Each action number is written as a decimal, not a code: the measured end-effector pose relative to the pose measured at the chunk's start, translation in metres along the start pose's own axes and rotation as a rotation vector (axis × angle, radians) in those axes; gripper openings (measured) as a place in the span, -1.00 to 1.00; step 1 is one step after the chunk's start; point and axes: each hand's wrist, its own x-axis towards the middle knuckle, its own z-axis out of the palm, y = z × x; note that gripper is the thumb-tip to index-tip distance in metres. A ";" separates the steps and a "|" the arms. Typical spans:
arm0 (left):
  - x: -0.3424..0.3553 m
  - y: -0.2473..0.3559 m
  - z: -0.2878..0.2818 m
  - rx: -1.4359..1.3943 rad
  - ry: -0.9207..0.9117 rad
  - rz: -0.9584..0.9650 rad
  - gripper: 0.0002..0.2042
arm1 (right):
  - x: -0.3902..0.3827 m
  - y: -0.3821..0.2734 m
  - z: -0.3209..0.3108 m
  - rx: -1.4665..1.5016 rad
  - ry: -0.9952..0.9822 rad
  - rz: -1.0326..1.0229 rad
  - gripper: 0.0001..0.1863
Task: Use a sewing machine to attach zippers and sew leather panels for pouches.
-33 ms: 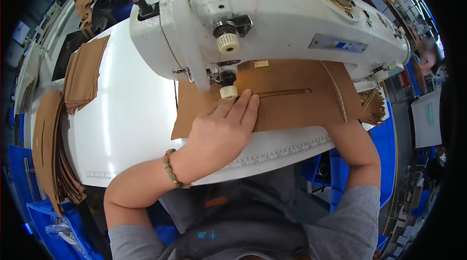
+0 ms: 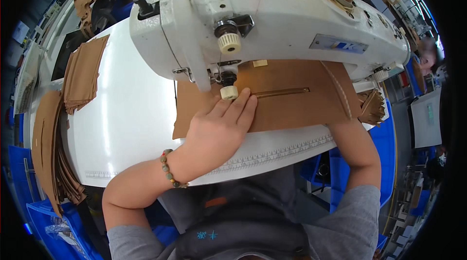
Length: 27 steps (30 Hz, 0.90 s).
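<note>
A white sewing machine (image 2: 270, 17) stands over a brown leather-like panel (image 2: 301, 109) on a white table (image 2: 121, 138). The panel has a narrow slot edged with gold-coloured trim (image 2: 284, 92). My left hand (image 2: 216, 138), with a beaded bracelet at its wrist, lies on the panel, fingers flat and fingertips beside the presser area under a cream knob (image 2: 228, 92). My right forearm (image 2: 355, 148) reaches to the panel's right part; the hand itself is hidden beneath it. A pale twisted cord (image 2: 338, 87) hangs across the panel's right side.
Brown piece stacks lie at left (image 2: 85, 73) and over the left edge (image 2: 48, 153). Scrunched brown pieces (image 2: 372, 107) sit at right. Blue bins (image 2: 51, 226) flank the table, and a printed ruler strip runs along its front. A blurred person (image 2: 428, 56) is at far right.
My left hand and the panel have shifted very slightly to the left; the lower end of the cord sits a little further right on the panel.
</note>
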 end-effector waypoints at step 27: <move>-0.018 -0.084 -0.039 -0.570 -0.336 -0.384 -0.78 | 0.062 -0.087 -0.005 0.042 -0.246 0.059 -0.81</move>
